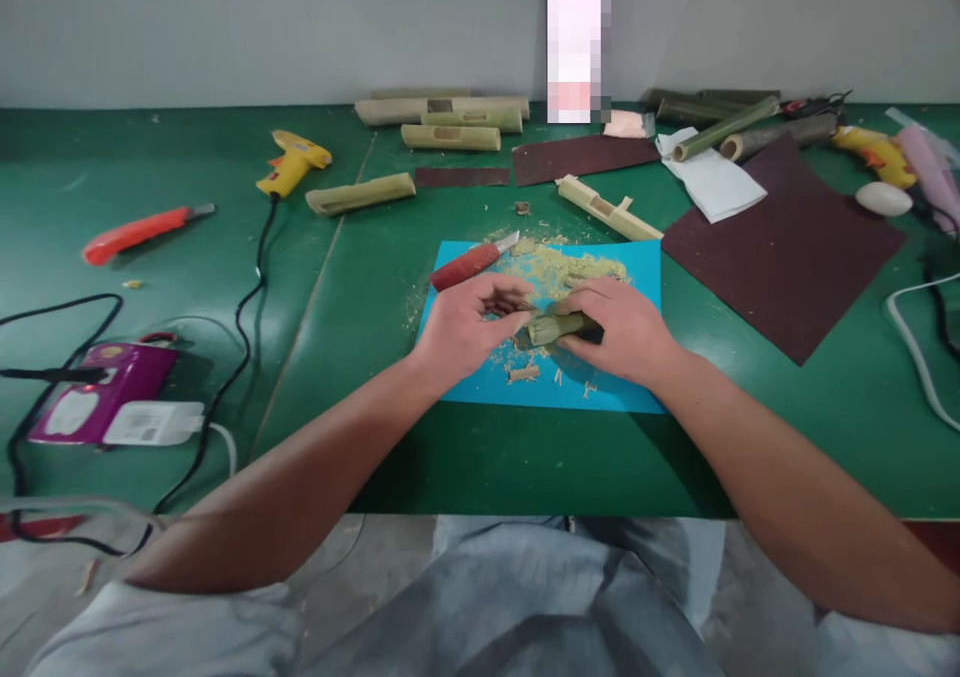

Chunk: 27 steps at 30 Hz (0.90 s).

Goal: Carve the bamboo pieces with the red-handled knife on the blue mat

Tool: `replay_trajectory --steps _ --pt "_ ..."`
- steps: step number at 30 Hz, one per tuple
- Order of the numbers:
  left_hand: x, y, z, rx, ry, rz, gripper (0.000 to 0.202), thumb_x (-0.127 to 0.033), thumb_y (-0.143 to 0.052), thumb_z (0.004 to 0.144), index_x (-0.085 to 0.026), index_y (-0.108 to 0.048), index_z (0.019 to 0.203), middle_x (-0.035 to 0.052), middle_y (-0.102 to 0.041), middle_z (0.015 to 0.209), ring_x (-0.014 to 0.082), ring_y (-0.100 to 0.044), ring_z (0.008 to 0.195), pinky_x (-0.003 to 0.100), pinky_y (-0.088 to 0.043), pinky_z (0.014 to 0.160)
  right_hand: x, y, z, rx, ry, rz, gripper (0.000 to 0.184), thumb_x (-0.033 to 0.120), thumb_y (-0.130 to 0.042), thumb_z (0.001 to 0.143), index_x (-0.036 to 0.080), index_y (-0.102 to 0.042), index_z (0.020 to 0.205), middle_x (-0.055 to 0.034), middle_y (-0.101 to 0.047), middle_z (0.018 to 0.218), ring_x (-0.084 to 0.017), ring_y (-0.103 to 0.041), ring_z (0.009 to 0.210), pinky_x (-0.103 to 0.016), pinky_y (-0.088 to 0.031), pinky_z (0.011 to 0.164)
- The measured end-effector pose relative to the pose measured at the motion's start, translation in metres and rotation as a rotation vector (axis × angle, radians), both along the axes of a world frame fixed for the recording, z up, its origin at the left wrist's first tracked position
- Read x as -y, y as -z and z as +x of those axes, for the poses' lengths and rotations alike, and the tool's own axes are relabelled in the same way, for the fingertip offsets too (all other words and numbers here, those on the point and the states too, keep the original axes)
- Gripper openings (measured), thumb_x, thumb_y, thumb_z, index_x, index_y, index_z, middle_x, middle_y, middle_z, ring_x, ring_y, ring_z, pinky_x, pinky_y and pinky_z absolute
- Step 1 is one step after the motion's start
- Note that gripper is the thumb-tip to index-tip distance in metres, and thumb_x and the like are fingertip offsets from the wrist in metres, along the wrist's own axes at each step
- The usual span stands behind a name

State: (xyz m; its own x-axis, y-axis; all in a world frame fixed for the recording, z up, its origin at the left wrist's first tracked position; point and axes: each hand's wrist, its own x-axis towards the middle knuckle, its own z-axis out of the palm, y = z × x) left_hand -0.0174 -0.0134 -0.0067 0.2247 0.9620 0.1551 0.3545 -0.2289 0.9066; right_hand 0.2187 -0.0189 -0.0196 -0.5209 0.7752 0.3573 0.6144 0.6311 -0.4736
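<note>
My right hand (626, 327) is closed around a short piece of green bamboo (551, 330), its pale cut end pointing left. Just left of that end is my left hand (480, 319), fingers curled and pinched together; what lies between them is too small to make out. Both hands are over a blue sheet (480, 389) strewn with shavings (562, 265). A knife with a red handle (469, 265) lies at the sheet's upper left, blade pointing up and right. A small curled bamboo scrap (523, 373) rests below my hands.
Cut bamboo tubes (450, 137) lie along the back of the green table (360, 257). A yellow glue gun (291, 162), a red tool (142, 235) and a purple power strip (105, 392) with cords are at left. Brown sandpaper (787, 257) and a white egg-shaped object (883, 198) lie right.
</note>
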Motion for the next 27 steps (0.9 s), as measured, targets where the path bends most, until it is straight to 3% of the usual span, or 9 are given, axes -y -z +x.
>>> replay_trajectory --steps 5,9,13,16,21,27 --pt "-0.002 0.002 -0.001 -0.019 -0.002 0.010 0.016 -0.030 -0.073 0.080 -0.018 -0.067 0.088 0.0040 -0.074 0.089 0.0153 -0.068 0.076 0.032 -0.059 0.076 -0.001 0.001 0.001 0.002 -0.001 -0.006 0.022 0.032 -0.072 0.083 0.023 -0.066 0.101 -0.0087 -0.071 0.108 -0.028 -0.065 0.104 -0.044 -0.048 0.090" --pt "-0.001 0.004 0.000 -0.034 0.055 0.072 0.012 -0.028 -0.065 0.088 -0.018 -0.059 0.093 0.0043 -0.071 0.094 0.0122 -0.065 0.071 0.029 -0.057 0.071 -0.001 0.000 0.001 -0.005 -0.005 -0.016 0.023 0.032 -0.073 0.082 0.022 -0.066 0.101 -0.0093 -0.071 0.108 -0.029 -0.065 0.105 -0.044 -0.048 0.090" --pt "0.000 0.001 -0.001 -0.184 0.151 0.164 0.006 -0.025 -0.064 0.088 -0.019 -0.062 0.089 0.0014 -0.068 0.083 0.0126 -0.062 0.071 0.027 -0.054 0.068 -0.001 -0.001 0.002 -0.008 -0.010 -0.033 0.021 0.032 -0.072 0.082 0.024 -0.066 0.101 -0.0080 -0.071 0.107 -0.028 -0.064 0.104 -0.043 -0.047 0.089" --pt "0.001 -0.006 -0.002 -0.189 0.208 0.174 0.007 -0.024 -0.063 0.085 -0.019 -0.066 0.088 0.0036 -0.071 0.087 0.0152 -0.066 0.077 0.028 -0.056 0.073 -0.001 -0.002 0.002 -0.002 -0.020 -0.034 0.020 0.033 -0.071 0.083 0.024 -0.066 0.101 -0.0073 -0.071 0.107 -0.028 -0.064 0.104 -0.043 -0.047 0.090" --pt "0.005 -0.019 -0.004 -0.129 0.212 0.105 0.013 -0.030 -0.066 0.084 -0.019 -0.072 0.084 0.0060 -0.075 0.091 0.0188 -0.070 0.083 0.032 -0.059 0.076 0.000 -0.004 0.003 -0.008 -0.050 -0.059 0.018 0.031 -0.070 0.083 0.025 -0.065 0.099 -0.0063 -0.071 0.106 -0.027 -0.063 0.102 -0.041 -0.045 0.087" --pt "0.007 -0.016 -0.003 -0.032 0.157 -0.118 0.025 -0.033 -0.079 0.078 -0.017 -0.073 0.096 0.0046 -0.074 0.083 0.0171 -0.071 0.074 0.029 -0.059 0.068 0.001 -0.005 0.006 -0.010 -0.094 -0.069 0.018 0.030 -0.069 0.083 0.025 -0.064 0.099 -0.0061 -0.070 0.105 -0.026 -0.063 0.101 -0.042 -0.045 0.089"
